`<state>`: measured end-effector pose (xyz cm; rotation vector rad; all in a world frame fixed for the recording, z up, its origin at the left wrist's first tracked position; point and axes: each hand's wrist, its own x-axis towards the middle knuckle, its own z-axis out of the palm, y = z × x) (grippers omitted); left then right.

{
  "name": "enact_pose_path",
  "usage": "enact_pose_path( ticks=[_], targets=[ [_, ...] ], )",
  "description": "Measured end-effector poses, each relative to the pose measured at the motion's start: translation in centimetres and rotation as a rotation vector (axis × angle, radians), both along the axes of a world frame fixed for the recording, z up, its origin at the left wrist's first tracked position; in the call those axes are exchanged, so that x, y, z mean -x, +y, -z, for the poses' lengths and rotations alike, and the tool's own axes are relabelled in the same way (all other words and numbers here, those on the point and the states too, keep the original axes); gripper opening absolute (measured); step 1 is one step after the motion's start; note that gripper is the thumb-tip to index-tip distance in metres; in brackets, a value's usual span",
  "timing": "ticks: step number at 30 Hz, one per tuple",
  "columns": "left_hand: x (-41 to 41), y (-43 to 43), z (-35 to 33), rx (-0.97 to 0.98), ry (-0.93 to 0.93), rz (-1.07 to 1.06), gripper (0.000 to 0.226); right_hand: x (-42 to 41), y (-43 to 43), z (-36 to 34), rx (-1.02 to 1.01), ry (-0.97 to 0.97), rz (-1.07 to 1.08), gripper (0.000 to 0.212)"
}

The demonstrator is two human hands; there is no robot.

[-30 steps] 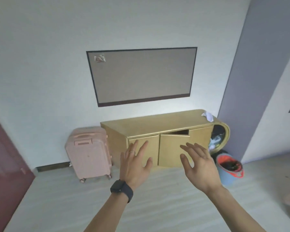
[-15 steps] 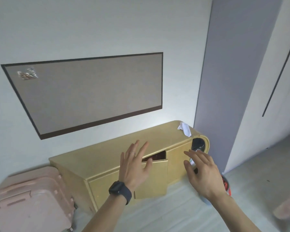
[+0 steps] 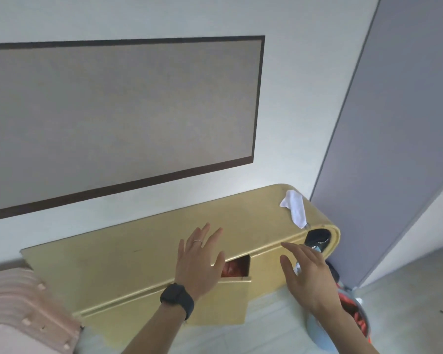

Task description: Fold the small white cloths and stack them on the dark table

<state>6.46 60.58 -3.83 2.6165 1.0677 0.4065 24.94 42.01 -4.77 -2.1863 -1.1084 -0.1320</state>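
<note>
Lying crumpled on the yellow cabinet top [image 3: 138, 256], one white cloth [image 3: 296, 208].

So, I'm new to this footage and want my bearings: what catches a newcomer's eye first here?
A big grey rectangular panel with a dark frame fills the white wall at upper left. Below it runs a long mustard-yellow cabinet, with a crumpled small white cloth lying on its right end. In front, the left hand and right hand hover open, holding nothing.
</note>
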Motion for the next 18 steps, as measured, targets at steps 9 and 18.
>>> enact_pose_path(
  ticks=[9, 18],
  targets=[
    [-13.6, 14.2, 8.4, 0.146, 0.137, 0.068, 0.057, -12.6, 13.1, 7.2, 0.175, 0.186, 0.11, 0.031],
    [-23.9, 21.8, 17.8, 0.414, 0.349, 0.043, 0.056, -25.7, 22.8, 14.9, 0.534, 0.516, 0.172, 0.041]
  ],
)
